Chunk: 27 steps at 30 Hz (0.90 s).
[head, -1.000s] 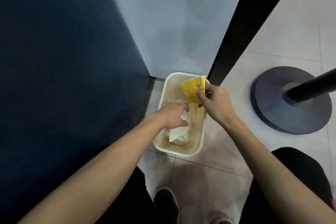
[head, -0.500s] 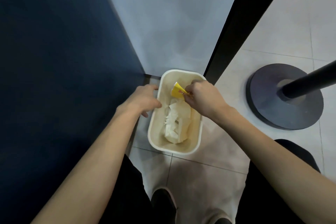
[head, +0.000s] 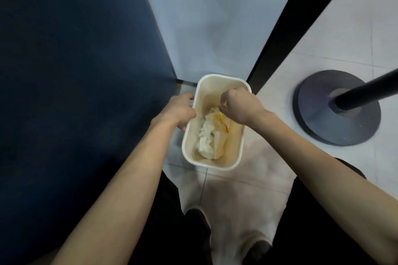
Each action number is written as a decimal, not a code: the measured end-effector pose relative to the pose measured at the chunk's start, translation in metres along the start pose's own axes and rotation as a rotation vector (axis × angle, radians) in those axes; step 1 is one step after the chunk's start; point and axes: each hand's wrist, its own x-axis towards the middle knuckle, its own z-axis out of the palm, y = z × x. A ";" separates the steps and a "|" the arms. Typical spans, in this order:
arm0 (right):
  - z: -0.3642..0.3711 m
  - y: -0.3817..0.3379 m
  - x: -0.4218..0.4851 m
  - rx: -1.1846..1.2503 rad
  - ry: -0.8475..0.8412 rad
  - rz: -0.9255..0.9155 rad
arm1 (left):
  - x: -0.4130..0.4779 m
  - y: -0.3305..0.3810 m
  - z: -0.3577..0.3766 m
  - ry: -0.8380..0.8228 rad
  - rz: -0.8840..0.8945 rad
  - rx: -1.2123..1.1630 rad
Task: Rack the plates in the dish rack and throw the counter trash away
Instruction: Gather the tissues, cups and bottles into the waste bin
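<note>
Pale tiled floor [head: 247,178] runs between a dark blue panel [head: 75,71] and a round post base [head: 318,118]. On it stands a cream bin [head: 215,164]. Crumpled tissue [head: 206,137] lies inside, with a yellow cup [head: 220,117] on top, blurred. The right hand [head: 241,105] hangs over the bin's far end, fingers curled downward, thumb right at the cup; I cannot tell whether it pinches the cup or holds nothing. The left hand [head: 179,112] rests against the outside of the bin's left rim, fingers loosely curled, gripping nothing that shows.
</note>
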 end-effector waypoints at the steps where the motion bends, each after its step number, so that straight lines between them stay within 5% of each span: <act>1: -0.011 -0.001 -0.012 0.120 0.006 0.017 | -0.012 -0.002 0.000 0.055 0.004 -0.048; 4: -0.052 -0.015 -0.063 0.389 0.009 0.126 | -0.069 0.007 -0.007 0.229 0.059 -0.116; 10: -0.153 -0.055 -0.149 0.603 -0.106 0.308 | -0.201 0.053 -0.057 0.172 0.061 -0.126; 27: -0.435 -0.181 -0.328 0.494 -0.111 0.152 | -0.483 0.183 -0.195 0.133 0.105 -0.138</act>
